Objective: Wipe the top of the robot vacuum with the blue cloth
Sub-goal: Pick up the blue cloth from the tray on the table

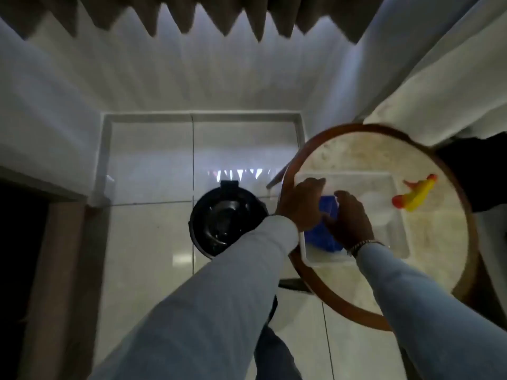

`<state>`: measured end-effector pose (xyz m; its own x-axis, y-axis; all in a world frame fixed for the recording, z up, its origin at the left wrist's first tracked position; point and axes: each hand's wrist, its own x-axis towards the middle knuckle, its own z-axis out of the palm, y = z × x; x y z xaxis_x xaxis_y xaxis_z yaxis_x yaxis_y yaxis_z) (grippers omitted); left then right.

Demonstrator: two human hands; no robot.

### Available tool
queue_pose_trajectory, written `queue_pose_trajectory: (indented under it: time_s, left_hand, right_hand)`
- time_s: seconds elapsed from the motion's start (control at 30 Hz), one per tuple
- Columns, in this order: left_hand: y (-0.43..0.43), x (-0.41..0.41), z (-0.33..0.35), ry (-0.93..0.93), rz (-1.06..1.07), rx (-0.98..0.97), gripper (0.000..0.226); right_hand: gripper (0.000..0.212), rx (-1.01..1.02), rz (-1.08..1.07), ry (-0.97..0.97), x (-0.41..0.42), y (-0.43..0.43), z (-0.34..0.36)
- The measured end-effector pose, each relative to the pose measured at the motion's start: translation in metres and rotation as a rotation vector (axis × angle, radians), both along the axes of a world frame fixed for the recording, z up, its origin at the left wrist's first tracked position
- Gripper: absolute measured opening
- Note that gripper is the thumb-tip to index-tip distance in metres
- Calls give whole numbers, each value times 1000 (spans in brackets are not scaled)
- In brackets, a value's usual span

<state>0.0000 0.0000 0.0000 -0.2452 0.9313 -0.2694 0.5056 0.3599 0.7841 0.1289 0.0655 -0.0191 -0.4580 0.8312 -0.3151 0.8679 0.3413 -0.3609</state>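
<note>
The blue cloth [323, 229] is being gathered from the white tray [395, 242] on the round worktop [444, 242] — both hands [301, 204] [349, 218] closing around it, grip unclear; the robot vacuum [222, 220] is waiting on the floor beside.

You won't find any writing to read here. The black robot vacuum [226, 220] at about nine o'clock from your hands shows only glare on its glossy top, with no brand or model mark that can be made out. The blue cloth [325, 231] is plain, and the clear tray [354, 259] around it carries no label. The yellow and orange toy [414, 194] at two o'clock on the round surface [439, 242] has no lettering either. The picture is dim and blurred, so any small print is lost.
</note>
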Motion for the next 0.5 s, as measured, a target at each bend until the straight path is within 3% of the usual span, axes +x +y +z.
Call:
queue_pose_trajectory:
  time_s: [0.1, 0.2, 0.3, 0.43, 0.5]
  left_hand:
    - [30, 21, -32, 97, -202, -131, 71]
    - [49, 34, -53, 408, -349, -314, 57]
    - [61, 41, -72, 537, -397, -351, 48]
    - [68, 32, -79, 486, -373, -210, 30]
    - [66, 27, -78, 399, -343, -136, 29]
  right_hand:
    - [51, -58, -84, -85, 19, 0, -41]
    - [52, -158, -214, -137, 27, -8, -67]
    - [49, -82, -258, -133, 28, -6, -87]
    - [84, -124, -394, 63, 27, -9, -94]
    - [85, -162, -440, 143, 29, -9, -89]
